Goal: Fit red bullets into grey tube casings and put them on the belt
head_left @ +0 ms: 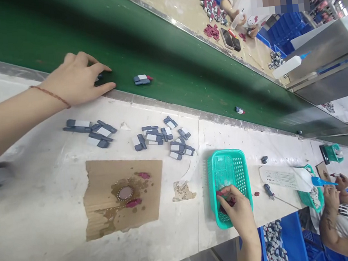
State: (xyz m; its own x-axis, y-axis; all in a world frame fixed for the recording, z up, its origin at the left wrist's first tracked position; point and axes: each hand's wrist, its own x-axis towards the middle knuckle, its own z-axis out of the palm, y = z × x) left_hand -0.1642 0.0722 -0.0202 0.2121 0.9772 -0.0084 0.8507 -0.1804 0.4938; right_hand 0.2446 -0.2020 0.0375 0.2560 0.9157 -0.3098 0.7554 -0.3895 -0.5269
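My left hand [78,80] reaches over the table's edge onto the green conveyor belt [166,53], its fingers curled round a small grey part that barely shows. Another grey-and-white part with a red tip [142,79] lies on the belt just to its right. My right hand [237,210] is inside the teal basket [226,164], fingers pinched on a small dark red piece. Between the hands, several grey-and-white parts [165,137] lie scattered on the white table, with a smaller cluster [92,132] to the left.
A brown cardboard sheet [123,195] with a glue stain and red pieces lies in front of me. A lone part [239,110] rides the belt. A person's hands [333,191] work at the right; another person [242,5] sits across the belt. Blue bins [277,239] stand below.
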